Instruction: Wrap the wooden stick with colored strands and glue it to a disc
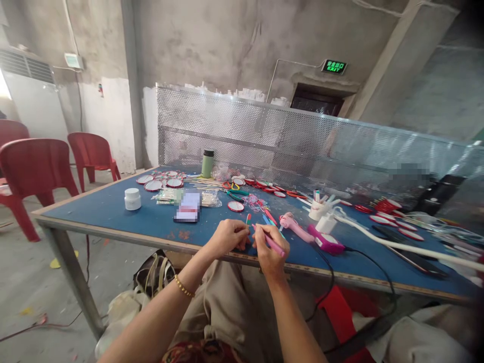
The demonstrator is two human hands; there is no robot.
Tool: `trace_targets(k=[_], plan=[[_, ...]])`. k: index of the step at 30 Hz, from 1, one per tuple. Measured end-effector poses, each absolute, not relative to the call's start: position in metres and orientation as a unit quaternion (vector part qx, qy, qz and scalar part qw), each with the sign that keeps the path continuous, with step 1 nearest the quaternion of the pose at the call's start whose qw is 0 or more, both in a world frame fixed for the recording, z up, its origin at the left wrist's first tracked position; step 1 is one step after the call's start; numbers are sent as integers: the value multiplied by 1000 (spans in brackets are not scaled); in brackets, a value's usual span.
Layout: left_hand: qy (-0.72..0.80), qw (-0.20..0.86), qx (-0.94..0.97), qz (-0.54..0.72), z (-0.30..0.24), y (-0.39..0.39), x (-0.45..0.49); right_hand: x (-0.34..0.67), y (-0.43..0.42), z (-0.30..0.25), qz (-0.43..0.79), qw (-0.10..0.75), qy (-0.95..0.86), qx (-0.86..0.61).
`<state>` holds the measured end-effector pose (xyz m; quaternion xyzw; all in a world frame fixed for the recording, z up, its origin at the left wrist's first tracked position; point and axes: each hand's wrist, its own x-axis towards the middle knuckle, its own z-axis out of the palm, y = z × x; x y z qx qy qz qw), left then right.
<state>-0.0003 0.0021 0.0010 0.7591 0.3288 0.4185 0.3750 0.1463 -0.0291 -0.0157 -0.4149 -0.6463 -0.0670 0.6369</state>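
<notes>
Right hand [270, 256]: grasping pink pen [275, 246], slanted | left hand [228, 236]: curled close by (cannot tell if holding)

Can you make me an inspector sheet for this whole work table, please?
Surface: blue tabletop, rusty-brown specks near its front edge.
Job's things: slim pink pen-shaped tool; small red-tipped piece near it.
Clutter: red-rimmed white round discs, squat white plastic jar, green cylindrical bottle with black cap.
Grip: right hand holds the pen-shaped tool; left hand has curled fingers, contents unclear.
Cables: thin black cable from flat magenta device.
Surroundings: perforated grey metal screen, red plastic chairs.
</notes>
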Motion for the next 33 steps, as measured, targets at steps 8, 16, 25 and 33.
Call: trace_targets(k=[8, 16, 25, 33], plan=[[320, 382, 756, 425, -6, 6, 0, 146, -30, -14, -4, 628, -674, -390], [329, 380, 757, 418, 0, 2, 0, 144, -29, -14, -21, 631, -659, -410], [331, 379, 756, 419, 3, 1, -1, 145, -28, -16, -59, 614, -677, -401], [327, 368, 760, 425, 0, 2, -1, 146, -26, -18, -55, 611, -679, -403]])
